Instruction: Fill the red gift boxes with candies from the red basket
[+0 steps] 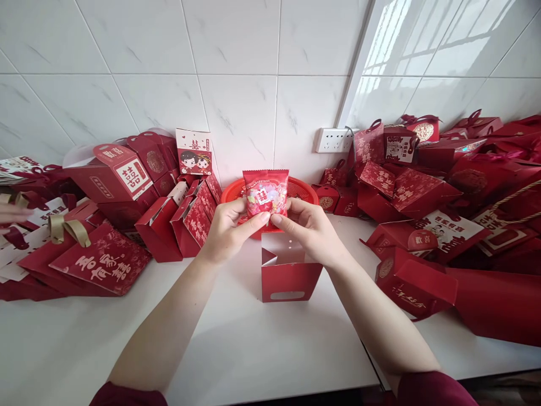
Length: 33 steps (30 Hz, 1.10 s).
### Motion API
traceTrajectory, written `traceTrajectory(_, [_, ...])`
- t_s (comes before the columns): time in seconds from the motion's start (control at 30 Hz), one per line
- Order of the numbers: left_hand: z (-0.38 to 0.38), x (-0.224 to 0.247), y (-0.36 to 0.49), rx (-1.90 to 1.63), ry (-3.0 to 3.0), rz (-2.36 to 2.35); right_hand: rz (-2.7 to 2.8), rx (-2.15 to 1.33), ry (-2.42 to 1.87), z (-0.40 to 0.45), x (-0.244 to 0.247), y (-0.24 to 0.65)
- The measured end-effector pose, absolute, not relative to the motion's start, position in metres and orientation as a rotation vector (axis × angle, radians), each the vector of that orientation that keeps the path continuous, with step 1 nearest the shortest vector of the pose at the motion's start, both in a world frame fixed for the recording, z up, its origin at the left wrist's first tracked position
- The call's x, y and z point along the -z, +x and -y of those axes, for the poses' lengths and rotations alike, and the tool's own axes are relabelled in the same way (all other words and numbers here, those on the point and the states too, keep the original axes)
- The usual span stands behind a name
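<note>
Right of the bags (101, 260), pinching the packet (264, 190) by its left side in the left hand (229, 230); holding it upright before the basket (311, 197), above or behind the open carton (291, 282), unclear which; pinching its right side in the right hand (310, 231), near piled boxes (414, 287).

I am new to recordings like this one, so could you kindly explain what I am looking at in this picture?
Gladly. There is no machine here: the left hand and right hand are a person's own, bare. The single picture comes from a camera worn on that person's head, looking forward and down. Both hands hold a small red packet upright between them. Below it, an open red box stands on the white table, with a red basket behind. Red gift boxes crowd both sides, such as one on the right. At the left edge is another person's blurred hand.
</note>
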State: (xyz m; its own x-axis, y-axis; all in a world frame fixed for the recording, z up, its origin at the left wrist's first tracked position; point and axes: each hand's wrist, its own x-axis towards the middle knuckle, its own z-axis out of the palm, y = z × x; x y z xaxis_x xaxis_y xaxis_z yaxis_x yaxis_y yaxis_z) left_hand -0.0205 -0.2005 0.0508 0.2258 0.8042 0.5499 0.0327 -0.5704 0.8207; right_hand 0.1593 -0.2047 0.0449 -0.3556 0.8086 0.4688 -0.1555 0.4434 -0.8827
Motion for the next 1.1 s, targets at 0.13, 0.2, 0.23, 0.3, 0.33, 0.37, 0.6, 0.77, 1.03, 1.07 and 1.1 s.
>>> traceTrajectory(0.13, [0.201, -0.054, -0.019, -1.364, 1.826, -0.748, 1.561, -1.112, -0.605, 0.203, -0.046, 0.162])
traceTrajectory(0.2, [0.201, -0.056, -0.02, -1.351, 1.815, -0.727, 1.544, -1.094, -0.622, 0.203, -0.047, 0.163])
traceTrajectory(0.23, [0.201, -0.057, -0.021, -1.352, 1.813, -0.729, 1.537, -1.088, -0.629, 0.203, -0.048, 0.163])
traceTrajectory(0.3, [0.2, -0.057, -0.022, -1.358, 1.83, -0.759, 1.533, -1.099, -0.635, 0.203, -0.048, 0.164])
traceTrajectory(0.33, [0.2, -0.057, -0.023, -1.351, 1.85, -0.78, 1.538, -1.114, -0.63, 0.203, -0.049, 0.164])
traceTrajectory(0.37, [0.201, -0.057, -0.024, -1.342, 1.871, -0.799, 1.544, -1.13, -0.621, 0.203, -0.049, 0.163])
traceTrajectory(0.6, [0.203, -0.056, -0.024, -1.334, 2.06, -0.905, 1.592, -1.132, -0.625, 0.202, -0.047, 0.164])
traceTrajectory(0.77, [0.199, -0.059, -0.028, -1.304, 2.075, -0.902, 1.599, -1.053, -0.624, 0.202, -0.045, 0.163])
traceTrajectory(1.03, [0.198, -0.066, -0.035, -1.359, 1.866, -0.785, 1.723, -1.018, -0.7, 0.205, -0.043, 0.161])
traceTrajectory(1.07, [0.199, -0.067, -0.035, -1.384, 1.854, -0.804, 1.731, -1.007, -0.695, 0.205, -0.043, 0.16])
traceTrajectory(1.1, [0.2, -0.067, -0.035, -1.405, 1.848, -0.825, 1.731, -1.0, -0.682, 0.205, -0.043, 0.16])
